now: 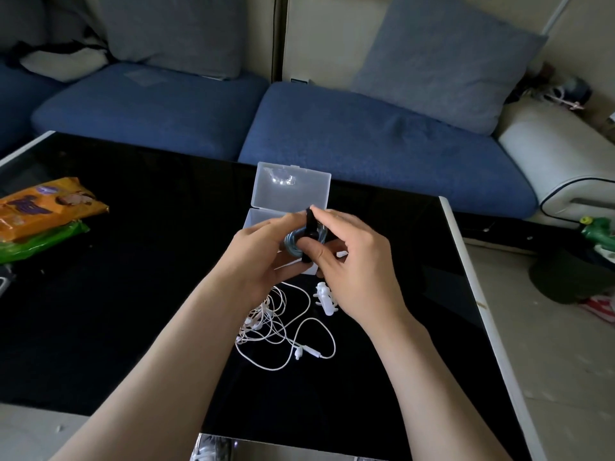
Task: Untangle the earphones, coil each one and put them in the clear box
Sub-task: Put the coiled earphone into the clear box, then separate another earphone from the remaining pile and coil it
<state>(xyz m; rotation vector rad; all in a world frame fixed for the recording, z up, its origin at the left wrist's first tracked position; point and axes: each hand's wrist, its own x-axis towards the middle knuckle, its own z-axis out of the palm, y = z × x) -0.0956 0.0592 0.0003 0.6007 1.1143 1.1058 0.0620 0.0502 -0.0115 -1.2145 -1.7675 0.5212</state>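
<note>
My left hand holds a small coil of blue-grey earphone cable above the black table. My right hand pinches a black strap that runs across that coil. Just behind both hands stands the clear box, its lid raised; my hands hide most of its base. A tangle of white earphone cables lies on the table under my wrists, with an earbud and inline remote at its near side. A white plastic winder piece lies beside my right hand.
An orange snack packet lies on a green one at the table's left. The glossy black table has white edges. A blue sofa with grey cushions stands behind it. Clutter sits on the floor at right.
</note>
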